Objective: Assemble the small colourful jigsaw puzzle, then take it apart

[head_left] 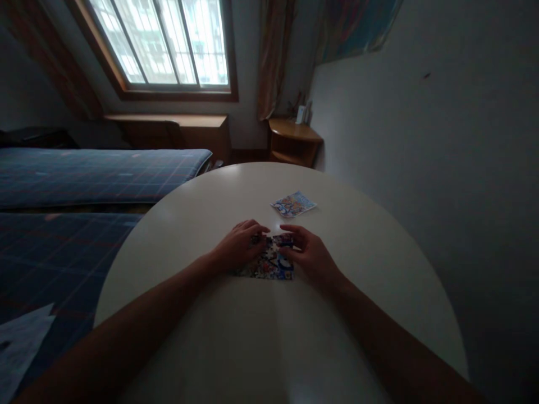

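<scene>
A partly joined jigsaw puzzle (269, 267) with a colourful cartoon picture lies flat on the round white table (261, 331). My left hand (240, 245) rests over its upper left part, thumb on the picture and fingers curled around the far edge. At the upper right, my right hand (309, 252) has thumb and forefinger about a small dark joined section of jigsaw (283, 240). Gaps show in the puzzle between the two hands. Beyond them lies a small printed picture sheet (293, 204) in similar colours. Dim light hides the finer detail of the pieces.
Beds with blue checked covers (84, 174) stand to the left, with white papers (25, 342) at the lower left. A white wall (429, 157) runs along the right. A wooden corner shelf (295, 130) and a barred window (164, 45) are at the back.
</scene>
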`<state>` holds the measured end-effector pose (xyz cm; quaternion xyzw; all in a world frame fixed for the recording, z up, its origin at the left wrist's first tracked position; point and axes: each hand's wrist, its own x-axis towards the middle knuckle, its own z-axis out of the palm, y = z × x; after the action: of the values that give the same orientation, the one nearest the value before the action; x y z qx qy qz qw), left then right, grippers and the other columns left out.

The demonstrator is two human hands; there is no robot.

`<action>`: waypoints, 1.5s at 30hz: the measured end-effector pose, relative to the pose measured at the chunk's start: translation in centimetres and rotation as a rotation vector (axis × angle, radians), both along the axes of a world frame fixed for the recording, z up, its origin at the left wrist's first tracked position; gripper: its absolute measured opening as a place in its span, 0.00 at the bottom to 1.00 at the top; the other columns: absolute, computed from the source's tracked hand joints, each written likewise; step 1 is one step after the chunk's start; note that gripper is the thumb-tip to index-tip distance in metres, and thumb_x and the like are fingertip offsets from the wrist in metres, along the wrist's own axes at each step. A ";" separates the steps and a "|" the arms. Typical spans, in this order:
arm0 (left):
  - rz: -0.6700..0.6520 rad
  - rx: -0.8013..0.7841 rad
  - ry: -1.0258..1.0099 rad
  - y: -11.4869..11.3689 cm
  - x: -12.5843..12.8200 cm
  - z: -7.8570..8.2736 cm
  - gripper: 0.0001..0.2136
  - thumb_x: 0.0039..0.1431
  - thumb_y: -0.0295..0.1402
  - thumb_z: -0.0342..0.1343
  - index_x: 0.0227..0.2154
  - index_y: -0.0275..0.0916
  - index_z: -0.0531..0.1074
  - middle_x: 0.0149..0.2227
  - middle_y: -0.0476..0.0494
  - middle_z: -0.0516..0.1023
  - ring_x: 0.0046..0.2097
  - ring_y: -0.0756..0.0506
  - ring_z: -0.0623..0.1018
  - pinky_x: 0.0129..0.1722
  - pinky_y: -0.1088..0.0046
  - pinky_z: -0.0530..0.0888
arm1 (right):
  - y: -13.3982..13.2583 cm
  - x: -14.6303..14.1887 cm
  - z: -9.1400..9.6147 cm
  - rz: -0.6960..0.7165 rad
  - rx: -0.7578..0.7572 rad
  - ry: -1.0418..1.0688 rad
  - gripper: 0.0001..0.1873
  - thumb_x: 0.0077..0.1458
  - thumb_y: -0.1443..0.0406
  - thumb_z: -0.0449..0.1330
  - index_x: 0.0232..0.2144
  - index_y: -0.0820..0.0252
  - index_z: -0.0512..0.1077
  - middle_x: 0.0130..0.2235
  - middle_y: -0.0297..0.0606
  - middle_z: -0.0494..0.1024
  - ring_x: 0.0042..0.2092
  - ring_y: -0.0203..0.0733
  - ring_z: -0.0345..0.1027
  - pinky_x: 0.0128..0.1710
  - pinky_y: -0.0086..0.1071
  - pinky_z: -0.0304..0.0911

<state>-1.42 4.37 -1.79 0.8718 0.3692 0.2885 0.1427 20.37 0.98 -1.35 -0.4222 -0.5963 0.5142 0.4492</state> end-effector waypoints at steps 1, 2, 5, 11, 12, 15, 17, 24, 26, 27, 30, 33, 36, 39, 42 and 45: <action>-0.007 -0.019 -0.022 0.0 0.1 0.1 0.09 0.61 0.32 0.56 0.44 0.40 0.74 0.42 0.41 0.77 0.45 0.43 0.76 0.51 0.61 0.72 | 0.0 0.0 0.0 -0.005 -0.016 0.010 0.28 0.47 0.67 0.67 0.52 0.57 0.70 0.42 0.40 0.81 0.44 0.44 0.76 0.46 0.41 0.72; -0.010 -0.036 -0.039 0.0 0.1 0.2 0.06 0.61 0.32 0.56 0.40 0.39 0.74 0.41 0.42 0.77 0.44 0.43 0.77 0.49 0.63 0.72 | 0.0 0.1 0.0 -0.012 -0.028 0.014 0.27 0.47 0.67 0.67 0.52 0.58 0.71 0.41 0.40 0.81 0.43 0.44 0.76 0.45 0.41 0.72; 0.018 -0.067 -0.065 -0.2 0.3 0.3 0.04 0.61 0.30 0.55 0.37 0.39 0.74 0.39 0.43 0.78 0.41 0.45 0.78 0.45 0.67 0.74 | 0.0 0.1 0.1 -0.042 -0.042 0.020 0.25 0.48 0.65 0.67 0.50 0.58 0.72 0.40 0.40 0.82 0.42 0.44 0.77 0.45 0.41 0.72; 0.115 -0.092 -0.082 -1.2 0.7 0.5 0.05 0.60 0.31 0.56 0.37 0.40 0.76 0.36 0.45 0.82 0.38 0.44 0.80 0.42 0.66 0.74 | 0.1 0.2 0.2 -0.052 -0.060 0.048 0.17 0.51 0.63 0.66 0.45 0.57 0.75 0.41 0.41 0.83 0.43 0.44 0.77 0.46 0.40 0.72; 0.127 -0.094 -0.084 -1.4 0.8 0.5 0.05 0.60 0.31 0.56 0.37 0.40 0.76 0.36 0.45 0.82 0.38 0.44 0.80 0.42 0.66 0.74 | 0.2 0.2 0.1 -0.054 -0.051 0.040 0.15 0.51 0.63 0.66 0.43 0.57 0.76 0.41 0.41 0.82 0.43 0.44 0.77 0.46 0.40 0.71; 0.155 -0.099 -0.092 -1.7 1.1 0.6 0.05 0.59 0.31 0.56 0.37 0.40 0.76 0.36 0.45 0.82 0.38 0.44 0.80 0.41 0.67 0.75 | 0.4 0.3 -0.3 -0.078 -0.031 0.022 0.12 0.51 0.63 0.65 0.40 0.58 0.76 0.40 0.41 0.82 0.41 0.42 0.77 0.45 0.38 0.71; 0.167 -0.104 -0.096 -1.9 1.3 0.6 0.06 0.59 0.31 0.56 0.37 0.40 0.76 0.36 0.45 0.82 0.38 0.44 0.80 0.41 0.67 0.75 | 0.6 0.4 -0.7 -0.110 -0.040 0.024 0.11 0.51 0.63 0.65 0.39 0.58 0.76 0.38 0.39 0.82 0.39 0.41 0.77 0.42 0.36 0.71; 0.166 -0.120 -0.112 -2.0 1.7 0.7 0.06 0.60 0.33 0.56 0.37 0.41 0.77 0.37 0.45 0.82 0.39 0.44 0.80 0.42 0.67 0.75 | 1.4 0.9 -1.3 -0.209 -0.038 -0.014 0.10 0.51 0.61 0.65 0.36 0.60 0.75 0.37 0.41 0.82 0.37 0.41 0.76 0.38 0.35 0.71; 0.148 -0.124 -0.118 -1.9 1.7 0.7 0.06 0.60 0.34 0.57 0.37 0.41 0.77 0.37 0.45 0.82 0.38 0.44 0.80 0.42 0.67 0.75 | 1.4 1.1 -1.0 -0.213 -0.045 -0.022 0.11 0.51 0.61 0.65 0.36 0.61 0.74 0.38 0.42 0.82 0.38 0.41 0.76 0.39 0.35 0.71; 0.139 -0.124 -0.122 -1.9 1.8 0.8 0.06 0.60 0.34 0.57 0.37 0.40 0.77 0.37 0.45 0.82 0.38 0.45 0.80 0.42 0.68 0.75 | 1.5 1.1 -0.9 -0.211 -0.055 -0.025 0.12 0.50 0.61 0.65 0.36 0.61 0.74 0.38 0.42 0.82 0.38 0.41 0.76 0.38 0.35 0.71; 0.123 -0.124 -0.125 -2.0 1.8 0.8 0.06 0.61 0.33 0.57 0.37 0.40 0.77 0.37 0.45 0.82 0.38 0.45 0.80 0.41 0.68 0.75 | 1.4 1.3 -0.6 -0.205 -0.076 -0.037 0.11 0.50 0.60 0.65 0.35 0.61 0.74 0.37 0.42 0.82 0.37 0.41 0.76 0.35 0.33 0.70; 0.102 -0.122 -0.118 -2.1 1.9 0.8 0.06 0.61 0.33 0.56 0.37 0.40 0.77 0.37 0.45 0.82 0.38 0.45 0.80 0.41 0.68 0.75 | 1.3 1.3 -0.4 -0.220 -0.051 -0.070 0.10 0.51 0.60 0.65 0.34 0.61 0.75 0.35 0.41 0.81 0.35 0.40 0.75 0.31 0.32 0.69; 0.090 -0.125 -0.115 -2.2 2.0 0.8 0.06 0.62 0.33 0.55 0.37 0.40 0.77 0.37 0.45 0.82 0.37 0.46 0.80 0.41 0.68 0.75 | 1.3 1.3 -0.4 -0.237 -0.027 -0.108 0.09 0.51 0.61 0.65 0.33 0.61 0.75 0.34 0.41 0.81 0.34 0.40 0.75 0.31 0.32 0.68; 0.103 -0.126 -0.124 -2.2 2.1 0.8 0.06 0.61 0.33 0.56 0.37 0.40 0.77 0.37 0.45 0.82 0.38 0.45 0.80 0.41 0.68 0.75 | 1.4 1.2 -0.6 -0.229 -0.033 -0.089 0.08 0.51 0.61 0.64 0.33 0.60 0.73 0.35 0.41 0.82 0.34 0.40 0.76 0.32 0.32 0.69; 0.115 -0.133 -0.137 -2.4 2.1 0.8 0.06 0.61 0.33 0.56 0.37 0.41 0.77 0.37 0.46 0.82 0.38 0.45 0.80 0.41 0.68 0.75 | 1.4 1.1 -0.7 -0.199 -0.059 -0.037 0.07 0.52 0.62 0.63 0.33 0.59 0.71 0.36 0.41 0.82 0.34 0.40 0.77 0.33 0.33 0.69; 0.141 -0.161 -0.151 -2.5 2.2 0.8 0.07 0.61 0.35 0.56 0.39 0.41 0.77 0.37 0.46 0.83 0.38 0.45 0.81 0.40 0.69 0.75 | 1.2 0.9 -0.5 -0.177 -0.059 -0.049 0.07 0.52 0.63 0.63 0.32 0.59 0.70 0.34 0.40 0.82 0.34 0.40 0.76 0.33 0.32 0.68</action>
<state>0.77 1.90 -0.96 0.8052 0.4398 0.3322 0.2188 21.30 2.16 -1.85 -0.4988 -0.5521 0.4792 0.4656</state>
